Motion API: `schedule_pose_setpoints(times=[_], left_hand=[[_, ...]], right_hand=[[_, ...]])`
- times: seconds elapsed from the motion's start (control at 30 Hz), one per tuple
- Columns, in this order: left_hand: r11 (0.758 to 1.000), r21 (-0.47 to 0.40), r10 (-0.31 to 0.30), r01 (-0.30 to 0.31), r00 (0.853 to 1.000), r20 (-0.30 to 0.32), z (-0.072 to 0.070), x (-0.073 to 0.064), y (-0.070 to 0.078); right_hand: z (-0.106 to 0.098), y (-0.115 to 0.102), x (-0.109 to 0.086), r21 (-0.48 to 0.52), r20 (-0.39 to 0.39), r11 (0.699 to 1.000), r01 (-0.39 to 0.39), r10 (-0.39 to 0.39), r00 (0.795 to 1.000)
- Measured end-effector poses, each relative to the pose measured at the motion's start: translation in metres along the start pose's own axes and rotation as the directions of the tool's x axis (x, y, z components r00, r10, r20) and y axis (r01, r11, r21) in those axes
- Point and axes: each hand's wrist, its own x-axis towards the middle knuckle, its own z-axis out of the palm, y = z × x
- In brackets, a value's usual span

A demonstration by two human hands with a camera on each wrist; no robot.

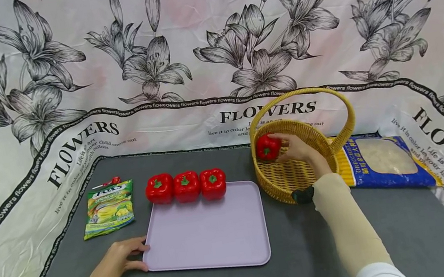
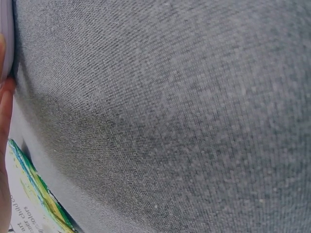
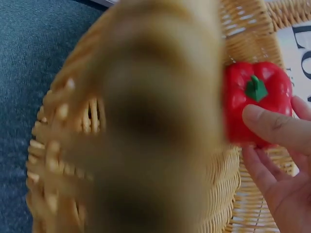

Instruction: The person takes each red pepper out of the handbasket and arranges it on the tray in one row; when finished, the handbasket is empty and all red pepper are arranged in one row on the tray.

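1. From the head camera, nearest me I see my left hand (image 1: 122,259) resting on the grey cloth-covered table (image 1: 406,226), fingers loosely bent against the near left corner of the flat lilac plastic tray (image 1: 209,233), thumb on its rim. Three red toy bell peppers (image 1: 186,186) sit in a touching row along the tray's far edge. My right hand (image 1: 296,147) pinches a fourth red toy pepper (image 1: 267,146) over the woven yellow wicker basket (image 1: 290,178), which holds nothing else I can see.

2. The left wrist camera shows mostly grey cloth, with the green snack packet (image 2: 34,194) at the corner.

3. In the right wrist view, thumb and fingers (image 3: 277,128) clasp the pepper inside the basket; a blurred basket handle (image 3: 155,111) blocks much.
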Motion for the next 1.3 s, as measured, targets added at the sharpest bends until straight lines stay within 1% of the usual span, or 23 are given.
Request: schedule_pose_setpoints(times=[0.07,0.13,0.33,0.43,0.5,0.63,0.7,0.77,0.83,0.9,0.97,1.0,1.07,1.13,1.23,1.3], left_hand=[[1.0,-0.006,0.011,-0.011,1.0,-0.008,0.002,0.0,-0.001],[1.0,-0.006,0.022,-0.022,1.0,-0.017,0.004,-0.001,-0.003],[0.999,-0.009,0.041,-0.041,0.998,-0.04,0.005,0.0,-0.004],[0.999,-0.012,0.043,-0.044,0.998,-0.036,0.005,0.001,-0.003],[0.999,-0.006,0.043,-0.044,0.998,-0.033,0.005,0.002,-0.002],[0.999,0.006,0.036,-0.036,0.999,-0.033,0.004,0.002,-0.001],[0.999,0.011,0.037,-0.036,0.999,-0.034,0.004,0.001,-0.001],[0.999,0.006,0.034,-0.034,0.999,-0.03,0.004,0.001,-0.001],[0.999,0.005,0.032,-0.032,0.999,-0.027,0.003,0.0,-0.001],[1.0,0.003,0.027,-0.027,0.999,-0.022,0.002,-0.001,-0.001],[1.0,0.002,0.019,-0.019,1.0,-0.016,0.002,-0.001,-0.001],[1.0,0.01,0.019,-0.019,1.0,-0.017,0.001,-0.002,-0.001],[1.0,0.01,0.014,-0.014,1.0,-0.014,0.001,-0.002,-0.001],[1.0,0.004,0.007,-0.007,1.0,-0.009,0.001,-0.003,0.0],[1.0,-0.004,0.004,-0.004,1.0,-0.006,0.001,-0.002,0.0],[1.0,-0.004,0.006,-0.006,1.0,-0.01,0.002,-0.002,0.0]], right_hand=[[0.003,0.0,0.004,-0.037,-0.024,0.999,0.014,-0.015,1.0],[0.005,0.0,0.008,-0.097,-0.043,0.995,0.011,-0.016,0.999],[0.007,-0.003,0.013,-0.218,-0.099,0.976,-0.031,0.009,0.995],[0.004,-0.006,0.01,-0.253,-0.121,0.966,-0.056,0.026,0.992],[0.001,-0.009,0.006,-0.249,-0.107,0.966,-0.067,0.041,0.993],[-0.005,-0.016,-0.001,-0.178,-0.034,0.981,-0.072,0.067,0.997],[-0.008,-0.018,-0.004,-0.118,0.014,0.989,-0.085,0.087,0.996],[-0.009,-0.019,-0.006,-0.013,0.049,0.993,-0.119,0.12,0.992],[-0.008,-0.018,-0.006,0.104,0.072,0.983,-0.151,0.144,0.987],[-0.005,-0.016,-0.004,0.204,0.073,0.965,-0.167,0.155,0.985],[-0.002,-0.014,-0.002,0.267,0.071,0.948,-0.172,0.159,0.985],[0.0,-0.014,0.0,0.265,0.067,0.949,-0.172,0.16,0.985],[0.003,-0.014,0.004,0.216,0.055,0.962,-0.17,0.162,0.985],[0.007,-0.015,0.008,0.119,0.028,0.98,-0.161,0.159,0.987],[0.01,-0.018,0.011,-0.035,-0.035,0.988,-0.151,0.15,0.988],[0.012,-0.019,0.013,-0.069,-0.065,0.988,-0.139,0.135,0.989]])
